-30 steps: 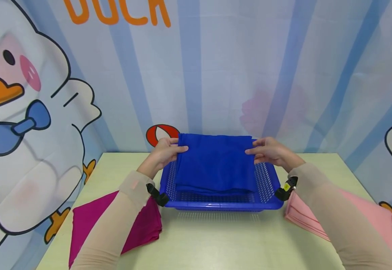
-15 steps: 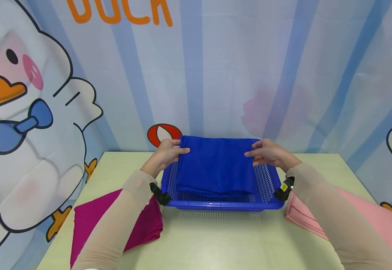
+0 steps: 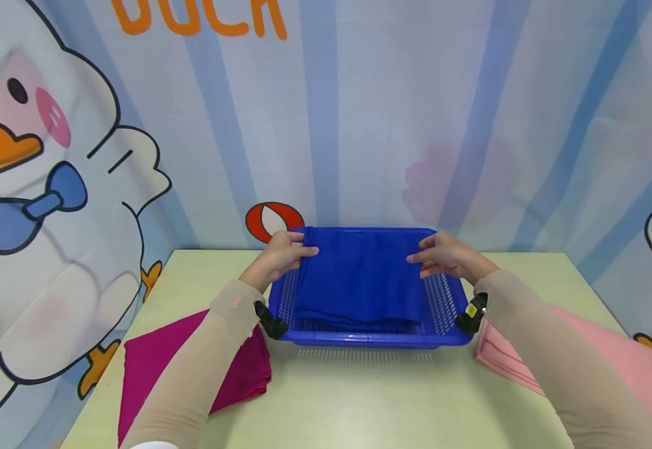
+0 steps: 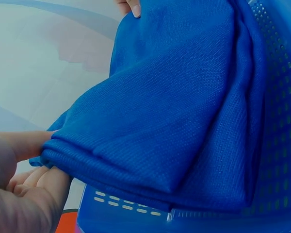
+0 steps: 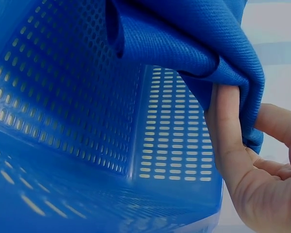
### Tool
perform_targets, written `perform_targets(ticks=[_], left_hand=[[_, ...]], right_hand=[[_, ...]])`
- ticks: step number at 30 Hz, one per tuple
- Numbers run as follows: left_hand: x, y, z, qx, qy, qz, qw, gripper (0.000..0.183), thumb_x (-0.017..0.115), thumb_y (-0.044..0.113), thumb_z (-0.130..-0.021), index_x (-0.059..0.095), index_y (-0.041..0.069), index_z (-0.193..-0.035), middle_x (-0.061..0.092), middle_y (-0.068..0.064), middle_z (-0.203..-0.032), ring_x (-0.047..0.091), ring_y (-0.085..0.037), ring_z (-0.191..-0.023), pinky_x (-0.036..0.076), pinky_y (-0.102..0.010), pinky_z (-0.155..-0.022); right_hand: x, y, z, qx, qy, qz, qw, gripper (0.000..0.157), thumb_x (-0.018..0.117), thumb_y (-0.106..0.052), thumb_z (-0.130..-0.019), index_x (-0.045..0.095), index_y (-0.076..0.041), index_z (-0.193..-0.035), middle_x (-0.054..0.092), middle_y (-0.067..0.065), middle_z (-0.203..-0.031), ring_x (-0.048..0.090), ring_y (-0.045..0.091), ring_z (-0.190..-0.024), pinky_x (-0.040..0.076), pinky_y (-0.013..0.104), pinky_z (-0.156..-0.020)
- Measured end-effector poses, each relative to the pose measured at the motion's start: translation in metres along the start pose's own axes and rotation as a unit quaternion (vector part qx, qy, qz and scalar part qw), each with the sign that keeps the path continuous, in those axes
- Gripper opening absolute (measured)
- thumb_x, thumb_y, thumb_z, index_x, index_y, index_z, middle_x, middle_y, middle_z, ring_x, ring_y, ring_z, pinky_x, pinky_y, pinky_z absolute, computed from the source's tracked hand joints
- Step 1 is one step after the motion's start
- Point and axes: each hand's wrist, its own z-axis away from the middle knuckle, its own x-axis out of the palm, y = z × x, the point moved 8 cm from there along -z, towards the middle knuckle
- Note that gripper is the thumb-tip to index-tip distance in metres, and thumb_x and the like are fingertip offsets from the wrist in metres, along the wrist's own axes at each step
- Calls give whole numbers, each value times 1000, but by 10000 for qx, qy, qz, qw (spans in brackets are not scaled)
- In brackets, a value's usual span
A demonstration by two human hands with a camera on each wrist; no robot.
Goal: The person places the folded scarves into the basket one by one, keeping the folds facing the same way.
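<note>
A folded blue cloth (image 3: 362,277) lies in and over a blue perforated plastic basket (image 3: 376,340) in the head view. My left hand (image 3: 277,257) pinches its far left corner, thumb on top. The left wrist view shows the layered edge of the cloth between thumb and fingers of the left hand (image 4: 36,194). At the far right corner my right hand (image 3: 452,255) holds the cloth. In the right wrist view, the fingers of the right hand (image 5: 252,179) reach under the fold, with the thumb on the other side. The near part of the cloth sits inside the basket walls.
On the left of the table (image 3: 359,405) lies a folded magenta cloth (image 3: 242,374), partly behind my left forearm. A folded pink cloth (image 3: 601,349) lies on the right, partly covered by my right forearm. A printed duck curtain (image 3: 371,125) hangs right behind the table.
Both hands have brought the far edge of the blue cloth slightly down, so the basket's far rim now shows above it. My grip looks the same.
</note>
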Motion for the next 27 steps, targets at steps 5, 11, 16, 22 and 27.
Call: perform_targets(ticks=[5,11,16,22,27], left_hand=[[1,-1,-1,5,26,-48,10000,67,67,4,-95,33,-7,-151,51,-22,-144,56,-34,-126,47,-45,-101],[-3,-4,-4,-45,159,-228,9996,68,69,5,-94,34,-6,-151,48,-21,-147,52,-33,-130,43,-47,-104],[-4,-7,-4,-72,163,-290,9994,68,68,5,-94,33,-7,-151,45,-22,-149,50,-34,-132,42,-48,-105],[-2,-11,-4,-94,106,-237,9996,71,67,4,-95,28,-7,-153,44,-22,-150,49,-35,-132,42,-49,-104],[-1,-12,-6,-79,89,-329,9994,70,67,4,-95,29,-7,-152,43,-23,-150,49,-36,-132,43,-50,-103]], right_hand=[[0,0,-2,-6,36,155,9999,76,58,-2,-99,5,18,-150,27,40,-149,65,11,-65,60,29,-70],[1,1,-3,52,134,243,9996,75,59,-2,-99,8,18,-150,29,40,-148,65,13,-64,61,32,-71],[2,4,-5,124,224,331,9991,74,62,-3,-97,13,18,-150,41,36,-141,64,14,-64,61,34,-73],[0,7,-9,-1,117,261,9996,84,71,-6,-92,14,21,-147,58,25,-116,63,17,-63,61,32,-68],[0,9,-9,121,243,387,9989,77,67,-3,-94,16,18,-149,60,23,-115,61,15,-63,61,30,-67]])
